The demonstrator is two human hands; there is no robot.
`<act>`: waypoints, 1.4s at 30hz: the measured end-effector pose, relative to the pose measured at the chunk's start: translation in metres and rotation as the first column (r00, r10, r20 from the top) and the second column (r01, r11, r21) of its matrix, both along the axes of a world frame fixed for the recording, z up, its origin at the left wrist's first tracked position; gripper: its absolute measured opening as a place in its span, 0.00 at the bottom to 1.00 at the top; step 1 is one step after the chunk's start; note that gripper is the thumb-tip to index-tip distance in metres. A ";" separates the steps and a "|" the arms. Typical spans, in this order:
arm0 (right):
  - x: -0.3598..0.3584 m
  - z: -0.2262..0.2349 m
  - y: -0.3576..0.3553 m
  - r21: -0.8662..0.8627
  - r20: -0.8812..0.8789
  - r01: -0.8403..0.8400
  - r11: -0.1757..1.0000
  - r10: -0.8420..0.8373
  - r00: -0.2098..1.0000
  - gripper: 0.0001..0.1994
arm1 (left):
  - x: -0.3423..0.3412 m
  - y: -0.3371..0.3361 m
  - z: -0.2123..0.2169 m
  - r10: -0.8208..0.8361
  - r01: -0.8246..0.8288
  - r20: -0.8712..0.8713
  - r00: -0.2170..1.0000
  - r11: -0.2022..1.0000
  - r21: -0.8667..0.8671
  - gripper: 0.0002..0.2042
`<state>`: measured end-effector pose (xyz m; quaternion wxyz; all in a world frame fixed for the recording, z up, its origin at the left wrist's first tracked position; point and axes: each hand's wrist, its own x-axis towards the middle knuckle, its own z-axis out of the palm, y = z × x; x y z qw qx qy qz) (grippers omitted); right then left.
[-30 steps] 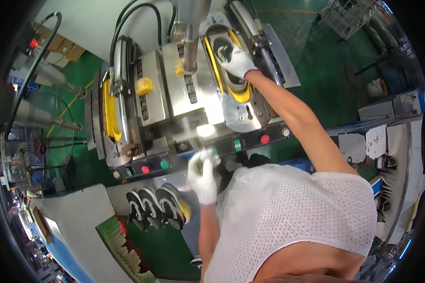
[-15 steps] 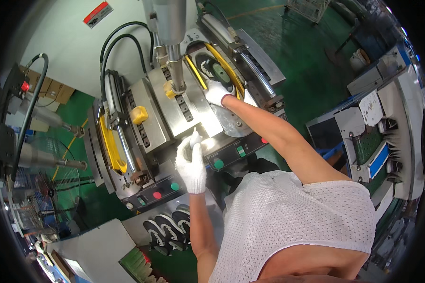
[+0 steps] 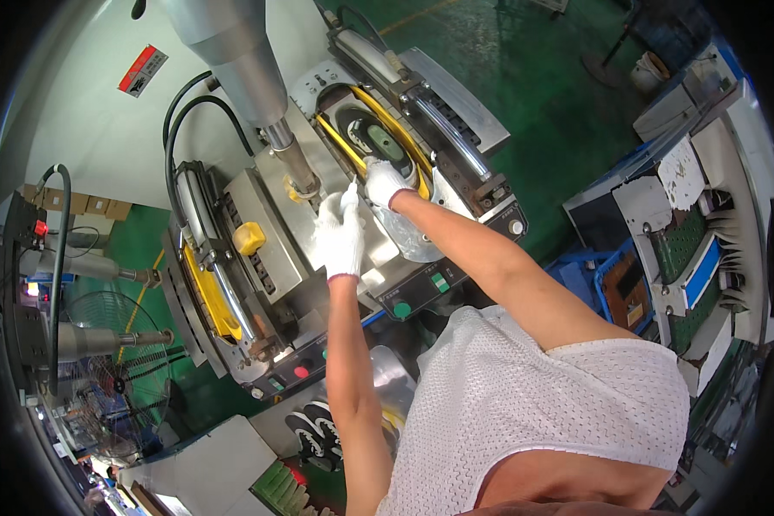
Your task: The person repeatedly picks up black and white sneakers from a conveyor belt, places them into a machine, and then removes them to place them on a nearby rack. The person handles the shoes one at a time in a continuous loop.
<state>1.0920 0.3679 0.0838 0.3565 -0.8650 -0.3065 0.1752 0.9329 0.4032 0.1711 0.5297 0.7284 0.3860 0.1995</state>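
Note:
A black-and-white shoe [image 3: 369, 138] lies in the right-hand station of a metal press, with a green plate [image 3: 388, 143] on top. Yellow pads [image 3: 393, 118] run along both its sides. My right hand [image 3: 386, 182], in a white knit glove, is at the shoe's near end with fingers curled; what they grip, if anything, is hidden. My left hand [image 3: 339, 243], gloved too, is closed upright around a small white item with a pointed tip [image 3: 353, 187], which looks like a squeeze bottle. It is over the press's middle plate, left of my right hand.
A thick metal cylinder [image 3: 232, 60] comes down just beyond my left hand. A yellow block [image 3: 248, 238] and another yellow pad [image 3: 208, 292] are on the left station. Buttons line the front panel [image 3: 421, 291]. Black-and-white shoes [image 3: 314, 434] stand below; a fan [image 3: 116, 378] is at left.
My left hand has moved forward, carrying the white item closer to my right hand. My right hand has shifted slightly left at the shoe's near end. The view has shifted too.

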 end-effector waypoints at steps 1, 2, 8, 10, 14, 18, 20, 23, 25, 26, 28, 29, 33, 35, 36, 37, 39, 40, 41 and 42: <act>-0.003 -0.008 0.003 0.080 -0.023 0.039 0.996 -0.038 0.999 0.16 | 0.003 0.010 -0.013 -0.001 0.004 -0.035 0.999 0.995 0.096 0.15; -0.003 -0.010 0.004 0.067 -0.041 0.030 0.997 -0.027 0.999 0.16 | 0.009 0.021 -0.027 -0.001 0.015 -0.072 0.997 0.982 0.191 0.14; -0.008 0.004 -0.009 -0.017 -0.095 -0.052 0.999 0.050 0.994 0.19 | 0.038 0.049 -0.055 0.041 0.012 -0.146 0.989 0.938 0.347 0.14; 0.002 -0.010 -0.006 -0.002 -0.129 -0.059 0.998 0.058 0.990 0.18 | 0.042 0.040 -0.036 0.018 0.015 -0.122 0.992 0.966 0.259 0.14; -0.005 -0.008 -0.014 0.078 -0.083 -0.017 0.997 0.023 0.996 0.15 | 0.041 0.024 -0.008 0.043 -0.033 -0.126 0.991 0.996 0.083 0.16; -0.006 -0.012 -0.011 0.138 -0.065 0.032 0.990 -0.024 0.998 0.16 | 0.047 0.017 0.008 0.060 -0.051 -0.176 0.983 0.997 0.054 0.18; -0.003 -0.006 -0.010 0.103 -0.074 0.000 0.995 0.008 0.997 0.16 | 0.046 0.017 0.002 0.065 -0.057 -0.133 0.989 0.996 0.063 0.18; -0.002 -0.012 -0.005 0.039 -0.069 -0.029 0.999 0.032 0.997 0.16 | 0.041 0.017 -0.006 0.053 -0.039 -0.085 0.995 0.987 0.158 0.18; -0.008 -0.001 -0.008 0.058 -0.097 -0.100 0.993 0.105 0.990 0.20 | 0.022 0.034 -0.040 0.060 -0.049 -0.033 0.998 0.963 0.266 0.17; -0.006 0.002 -0.018 0.083 -0.072 -0.130 0.988 0.136 0.988 0.21 | 0.024 0.016 -0.019 0.067 -0.067 0.008 0.998 0.997 0.039 0.16; -0.015 0.009 -0.039 0.218 0.027 -0.141 0.966 0.139 0.990 0.26 | 0.017 0.002 -0.005 0.112 -0.113 0.038 0.993 0.993 0.021 0.16; -0.019 0.028 -0.054 0.264 -0.024 -0.106 0.959 0.117 0.993 0.26 | 0.009 -0.003 -0.001 0.152 -0.152 0.054 0.987 0.988 0.008 0.17; 0.006 0.092 -0.085 0.433 0.217 0.059 0.899 -0.167 0.962 0.22 | -0.007 -0.032 0.015 0.184 -0.171 0.125 0.975 0.979 -0.108 0.19; 0.025 0.102 -0.068 0.304 0.309 0.038 0.952 -0.136 0.941 0.29 | -0.020 -0.033 0.004 0.189 -0.184 0.156 0.970 0.982 -0.043 0.19; 0.029 0.108 -0.059 0.216 0.212 0.048 0.975 -0.095 0.973 0.32 | -0.024 -0.031 -0.003 0.195 -0.196 0.170 0.966 0.981 -0.011 0.19; 0.029 0.115 -0.049 0.124 0.105 0.056 0.991 -0.069 0.992 0.34 | -0.026 -0.028 -0.004 0.189 -0.206 0.140 0.972 0.971 0.123 0.19; 0.028 0.099 -0.029 0.010 0.260 -0.006 1.000 0.003 0.965 0.42 | -0.037 -0.037 -0.007 0.224 -0.242 0.247 0.943 0.969 0.045 0.18; 0.033 0.082 -0.021 -0.043 0.242 0.007 0.999 0.003 0.970 0.44 | -0.041 -0.039 -0.009 0.225 -0.237 0.236 0.945 0.971 0.023 0.18; 0.034 0.078 -0.012 -0.099 0.217 0.010 0.995 0.012 0.976 0.47 | -0.050 -0.041 -0.012 0.235 -0.241 0.218 0.947 0.971 0.000 0.18; 0.040 0.075 -0.008 -0.142 0.196 0.011 0.990 0.017 0.980 0.46 | -0.058 -0.044 -0.015 0.244 -0.245 0.201 0.949 0.969 -0.023 0.18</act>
